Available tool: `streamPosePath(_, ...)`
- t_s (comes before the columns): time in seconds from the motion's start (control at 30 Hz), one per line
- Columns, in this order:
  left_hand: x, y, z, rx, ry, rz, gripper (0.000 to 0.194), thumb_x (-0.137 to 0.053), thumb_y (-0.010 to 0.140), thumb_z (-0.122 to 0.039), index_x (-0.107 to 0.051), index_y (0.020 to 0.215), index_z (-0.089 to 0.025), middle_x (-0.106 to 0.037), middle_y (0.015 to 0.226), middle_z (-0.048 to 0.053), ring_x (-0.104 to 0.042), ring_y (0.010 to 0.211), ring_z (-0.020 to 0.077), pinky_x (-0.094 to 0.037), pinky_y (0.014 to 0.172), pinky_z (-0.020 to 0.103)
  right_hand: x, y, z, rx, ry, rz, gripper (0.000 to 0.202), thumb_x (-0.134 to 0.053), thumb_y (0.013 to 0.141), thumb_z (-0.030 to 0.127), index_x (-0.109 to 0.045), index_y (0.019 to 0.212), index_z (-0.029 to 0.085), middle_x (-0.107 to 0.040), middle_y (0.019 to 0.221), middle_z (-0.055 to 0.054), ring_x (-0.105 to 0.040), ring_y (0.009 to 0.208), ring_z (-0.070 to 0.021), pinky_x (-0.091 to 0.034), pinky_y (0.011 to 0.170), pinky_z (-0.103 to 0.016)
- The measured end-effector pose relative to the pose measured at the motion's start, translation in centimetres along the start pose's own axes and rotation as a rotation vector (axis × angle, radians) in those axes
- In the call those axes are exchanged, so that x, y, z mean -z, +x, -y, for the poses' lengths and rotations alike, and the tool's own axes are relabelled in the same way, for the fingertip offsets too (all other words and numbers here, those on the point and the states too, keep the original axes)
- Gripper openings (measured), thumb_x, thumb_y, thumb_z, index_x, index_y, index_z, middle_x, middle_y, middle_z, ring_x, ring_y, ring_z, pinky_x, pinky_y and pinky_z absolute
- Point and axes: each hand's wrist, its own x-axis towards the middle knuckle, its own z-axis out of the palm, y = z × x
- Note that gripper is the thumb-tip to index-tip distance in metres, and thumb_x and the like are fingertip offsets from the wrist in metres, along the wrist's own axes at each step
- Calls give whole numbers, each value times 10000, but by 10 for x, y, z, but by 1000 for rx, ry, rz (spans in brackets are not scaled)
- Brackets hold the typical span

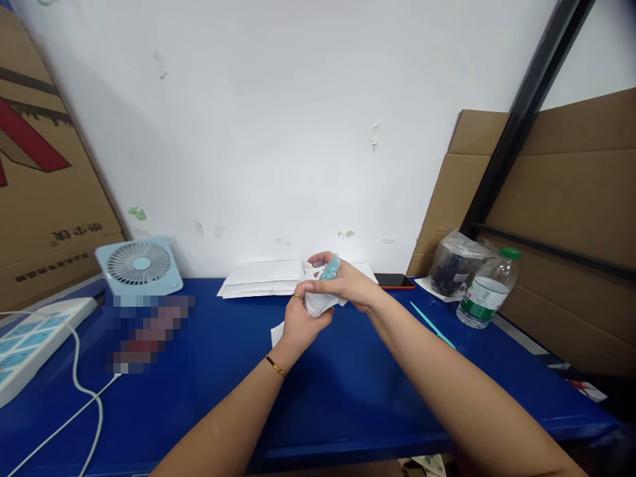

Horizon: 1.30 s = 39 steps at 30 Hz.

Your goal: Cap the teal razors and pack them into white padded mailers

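Both hands come together above the middle of the blue table. My left hand [301, 324], with a bracelet at the wrist and a ring, is closed around a small white wrapped bundle [320, 303]. Over the top of it lies my right hand [345, 283], its thumb reaching across the bundle and its fingers curled behind. A pale blue, crinkled piece [330, 267] sticks up between the right thumb and fingers. What the wrapping contains is hidden. Behind the hands, flat white packets [263, 271] are stacked against the wall. Part of a white sheet [277, 334] shows beside my left wrist.
On the left are a light blue fan [141, 265], a white power strip [42, 341] with cables and a pixelated area. To the right lie a phone [395, 281] and a thin turquoise tool [431, 324], near a bagged dark item [450, 268] and a water bottle [484, 295].
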Motion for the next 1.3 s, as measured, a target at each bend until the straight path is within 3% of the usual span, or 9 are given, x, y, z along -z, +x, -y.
streamPosePath(0.23, 13, 4, -3, -32, 122, 95, 507, -637, 649, -306, -450, 1111, -212, -614, 981, 18, -590, 852, 185, -451, 746, 278, 18, -19, -21, -6, -27, -291, 396, -487, 784, 554, -593, 1032, 263, -585, 1034, -11, -542, 873, -170, -450, 630, -238)
streamPosePath(0.37, 5, 1, 0, -93, 379, 362, 627, -669, 601, -332, -457, 1183, -230, -589, 1060, 58, -554, 978, 250, -408, 851, 341, 22, -33, -65, -105, -78, -247, 420, -466, 801, 555, -623, 1057, 262, -631, 1035, -19, -551, 981, -209, -449, 817, -322)
streamPosePath(0.5, 6, -7, 4, -220, 551, 585, 1016, -735, 462, -541, -311, 1345, -270, -397, 1341, 103, -311, 1252, 338, -177, 1038, 499, 36, -50, -98, -149, -164, -335, 404, -547, 764, 522, -639, 1052, 254, -572, 1204, -31, -419, 1203, -230, -226, 1063, -398)
streamPosePath(0.63, 40, -12, 21, -138, 548, 504, 976, -615, 570, -668, -223, 1384, -298, -177, 1470, 78, -79, 1344, 336, -77, 1052, 548, 47, -74, -105, -135, 3, -455, 373, -570, 769, 469, -616, 1088, 281, -551, 1238, -21, -392, 1237, -215, -189, 1087, -396)
streamPosePath(0.73, 71, -18, 45, 95, 545, 252, 756, -420, 757, -647, -270, 1373, -236, -133, 1478, 103, -5, 1351, 325, -67, 1048, 562, 29, -89, -101, -147, 380, -413, 405, -547, 803, 432, -534, 1184, 295, -528, 1266, -18, -410, 1232, -185, -273, 1062, -359)
streamPosePath(0.9, 88, -32, 65, 402, 245, 163, 687, -272, 845, -600, -246, 1378, -166, -187, 1460, 135, -130, 1351, 255, -169, 1077, 455, -12, -90, -98, -311, 651, -367, 455, -550, 794, 408, -464, 1216, 260, -581, 1167, -82, -529, 1113, -213, -419, 943, -381)
streamPosePath(1.0, 82, -31, 64, 362, 241, 206, 681, -279, 849, -594, -233, 1382, -174, -162, 1471, 118, -121, 1355, 236, -176, 1083, 429, -8, -87, -102, -277, 387, -305, 390, -513, 802, 320, -490, 1187, 265, -595, 1111, -75, -558, 1048, -228, -416, 922, -418)
streamPosePath(1.1, 76, -22, 72, 258, 326, 283, 706, -312, 843, -577, -208, 1385, -136, -174, 1463, 145, -147, 1349, 245, -186, 1082, 418, 19, -87, -104, -54, -272, -260, 331, -492, 725, 109, -623, 993, 254, -574, 1104, -54, -479, 1105, -239, -318, 991, -426)
streamPosePath(1.3, 65, -5, 83, -83, 564, 413, 649, -440, 820, -430, -245, 1371, -147, -243, 1441, 133, -152, 1340, 277, -173, 1072, 457, 56, -91, -90, 78, -823, 270, 201, -549, 691, 84, -623, 842, 196, -549, 966, -46, -520, 891, -177, -424, 805, -311)
